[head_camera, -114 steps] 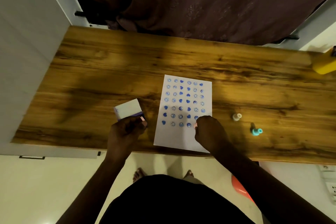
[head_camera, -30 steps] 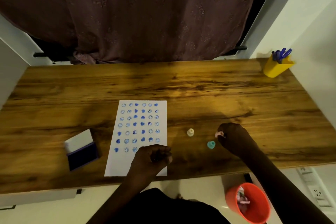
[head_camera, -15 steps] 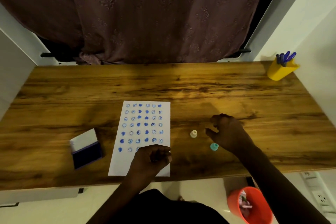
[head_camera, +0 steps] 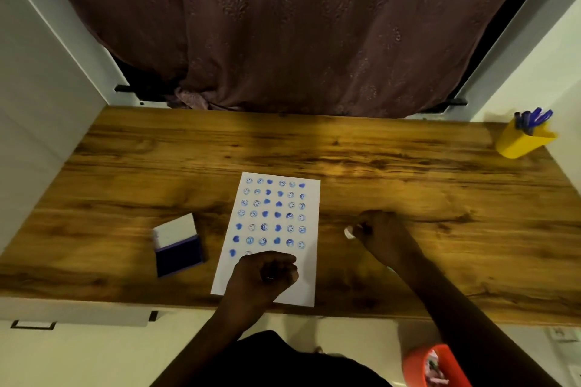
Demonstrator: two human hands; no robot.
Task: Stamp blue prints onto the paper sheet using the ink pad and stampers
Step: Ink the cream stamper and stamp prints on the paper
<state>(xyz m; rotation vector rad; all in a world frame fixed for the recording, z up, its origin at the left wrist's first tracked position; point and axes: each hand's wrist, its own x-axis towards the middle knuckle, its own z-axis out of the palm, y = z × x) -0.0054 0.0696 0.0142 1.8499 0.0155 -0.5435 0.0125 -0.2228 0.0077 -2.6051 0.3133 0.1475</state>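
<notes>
The white paper sheet [head_camera: 309, 264] lies on the wooden table [head_camera: 408, 173], covered in rows of blue smiley and heart prints. My left hand [head_camera: 262, 275] rests on the sheet's lower part with its fingers curled, hiding some prints. The open ink pad [head_camera: 179, 251], with a dark blue pad and a white lid, sits left of the sheet. Right of the sheet, my right hand [head_camera: 382, 236] has its fingers closed on a small cream stamper [head_camera: 348, 233] that stands on the table. The teal stamper is hidden behind my right forearm.
A yellow holder [head_camera: 520, 143] with blue pens stands at the table's far right corner. An orange bin [head_camera: 437, 366] sits on the floor below the front edge. A brown curtain [head_camera: 298, 25] hangs behind the table, and white walls close in on both sides.
My right hand moved left from the teal stamper, opened, then closed on the cream stamper. My left hand stayed on the sheet. The view shifted slightly.
</notes>
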